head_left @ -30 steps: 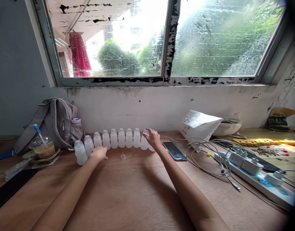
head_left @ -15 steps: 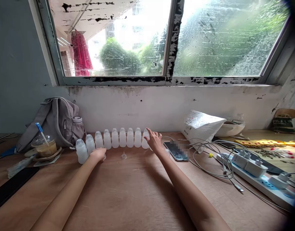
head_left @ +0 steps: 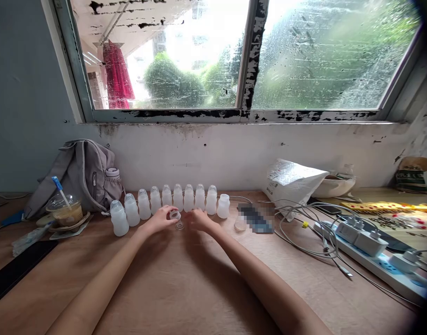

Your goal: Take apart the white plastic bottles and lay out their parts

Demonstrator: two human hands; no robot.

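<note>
White, frosted, bottle-shaped plastic containers (head_left: 119,218), 10 in all, stand upright in a curved row across the far side of our brown wooden table (head_left: 185,288). We see clear domed tops on 9 of them, while the 1 at the right end, a frosted white bottle with a flat top (head_left: 223,207), shows its rim. Our left hand (head_left: 161,220) is pinched narrow, its fingers holding a small clear round piece (head_left: 175,215) in front of the row's middle. Our right hand (head_left: 200,219) is just to the right, its fingers curled down near the bottles; we cannot tell whether it holds anything. Between our hands, a thin clear ring-shaped piece (head_left: 179,225) lies on the table. Farther right, we have a clear round plastic cap (head_left: 240,224) beside a dark, blurred phone (head_left: 257,218). On the left, a lidded clear plastic cup of brown drink (head_left: 67,214) stands near a grey fabric backpack (head_left: 83,179).
</note>
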